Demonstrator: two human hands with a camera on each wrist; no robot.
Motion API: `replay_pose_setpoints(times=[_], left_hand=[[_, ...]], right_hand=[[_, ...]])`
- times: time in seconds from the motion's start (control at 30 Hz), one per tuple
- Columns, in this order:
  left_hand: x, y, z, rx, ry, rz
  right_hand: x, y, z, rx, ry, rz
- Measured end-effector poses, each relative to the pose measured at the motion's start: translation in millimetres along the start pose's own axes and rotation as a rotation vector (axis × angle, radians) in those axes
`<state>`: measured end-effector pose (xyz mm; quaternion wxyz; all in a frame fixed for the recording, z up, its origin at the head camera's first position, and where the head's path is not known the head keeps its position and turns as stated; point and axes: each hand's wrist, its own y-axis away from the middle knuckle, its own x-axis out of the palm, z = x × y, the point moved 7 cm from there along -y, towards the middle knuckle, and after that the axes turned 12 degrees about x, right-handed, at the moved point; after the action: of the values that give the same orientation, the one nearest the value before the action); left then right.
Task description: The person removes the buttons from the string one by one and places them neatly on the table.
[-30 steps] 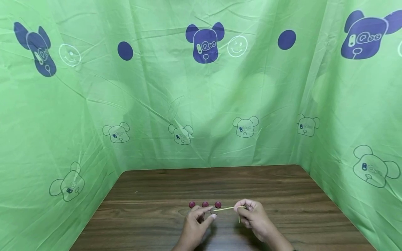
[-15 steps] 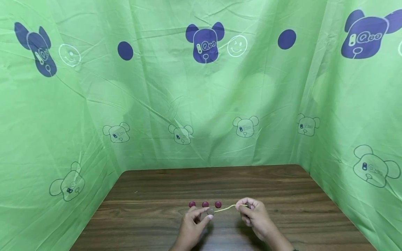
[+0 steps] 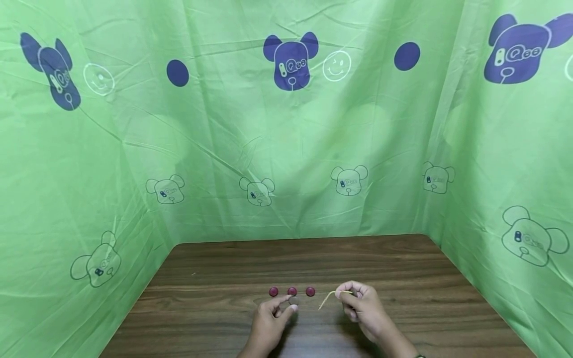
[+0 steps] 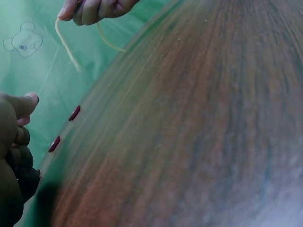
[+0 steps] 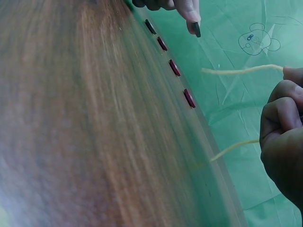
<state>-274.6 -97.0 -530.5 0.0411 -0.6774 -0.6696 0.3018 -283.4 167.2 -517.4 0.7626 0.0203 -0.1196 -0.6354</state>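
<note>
My left hand (image 3: pixel 268 322) pinches a small brown button (image 5: pixel 196 29) between thumb and fingertip, low over the table. To its right, my right hand (image 3: pixel 363 309) grips a yellow string (image 3: pixel 328 298) between thumb and curled fingers. One loose end droops toward the left hand, apart from the button. A second stretch of the string hangs below the right hand in both wrist views. Three dark red buttons (image 3: pixel 310 292) lie in a row just beyond the left fingertips. In the right wrist view a darker button (image 5: pixel 150 26) continues that row, under the left hand.
The brown wood-grain table (image 3: pixel 215 268) carries everything. Green cloth (image 3: pixel 286 139) with printed bear heads hangs behind it and along both sides.
The left hand has drawn slightly left with the brown button. The string, earlier taut and then slack up to the button, now dangles away from it. The right hand stays nearly in place.
</note>
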Motion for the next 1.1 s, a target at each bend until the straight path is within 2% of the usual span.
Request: replay_pose_setpoints(times=[0.13,0.47,0.63,0.9,1.1], left_hand=[[1.9,-0.2,4.4,-0.025,-0.015,0.012],[4.6,-1.4,9.9,-0.031,-0.033,0.032],[5.7,-1.8,12.9,-0.036,-0.087,0.032],[6.8,-0.7,14.7,-0.036,-0.229,0.025],[5.4,0.4,14.0,-0.033,-0.273,0.004]], right_hand=[[-1,0,1,0.005,0.003,0.005],[2,2,1,0.016,-0.002,0.013],[3,2,1,0.019,0.002,0.019],[3,2,1,0.026,0.004,0.021],[3,2,1,0.038,0.015,0.033]])
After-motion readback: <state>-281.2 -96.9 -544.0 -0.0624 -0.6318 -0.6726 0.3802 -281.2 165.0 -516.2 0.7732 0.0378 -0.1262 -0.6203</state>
